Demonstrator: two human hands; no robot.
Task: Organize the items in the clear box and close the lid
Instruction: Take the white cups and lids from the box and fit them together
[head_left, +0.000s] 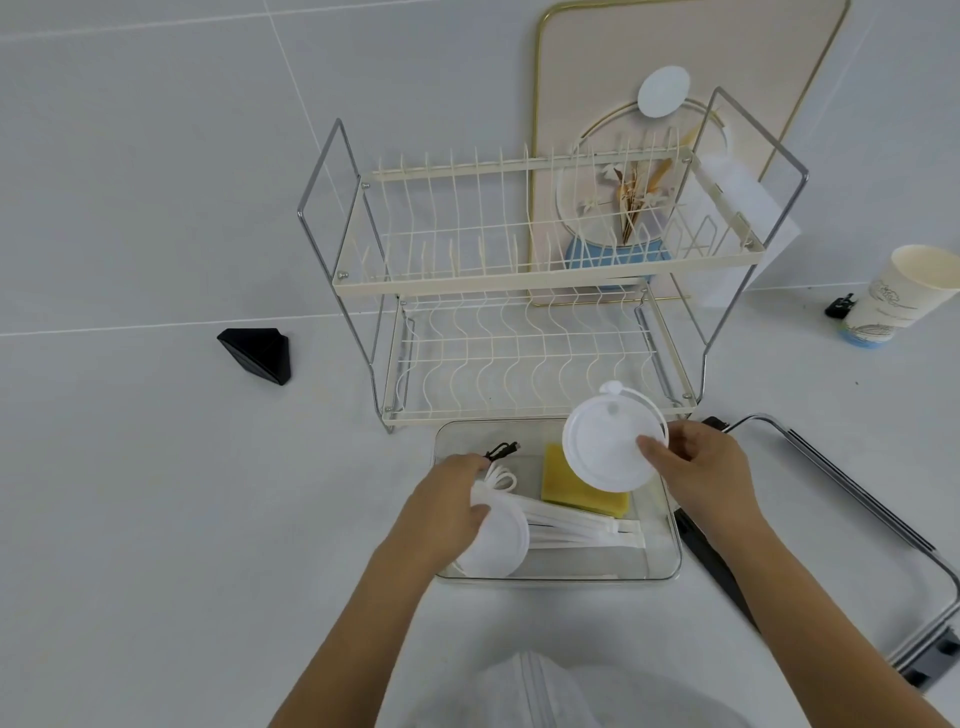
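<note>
The clear box (667, 564) lies on the white counter in front of the dish rack. Inside it are a yellow sponge (576, 491), a white fan-like bundle of plastic strips (582, 530), a white coiled cable (501, 479) and a black cable end (503, 450). My left hand (447, 506) reaches into the box's left side and grips a white round disc (496, 545). My right hand (698, 470) holds a white round plastic lid (608, 447) tilted above the box's back right. The clear box's own lid (852, 519), with black clips, lies open to the right.
A two-tier cream wire dish rack (524, 270) stands just behind the box. A paper cup (893, 296) and a small black clip (839, 306) sit at the right. A black wedge-shaped object (257, 353) lies at the left. A framed panel (675, 78) leans on the wall.
</note>
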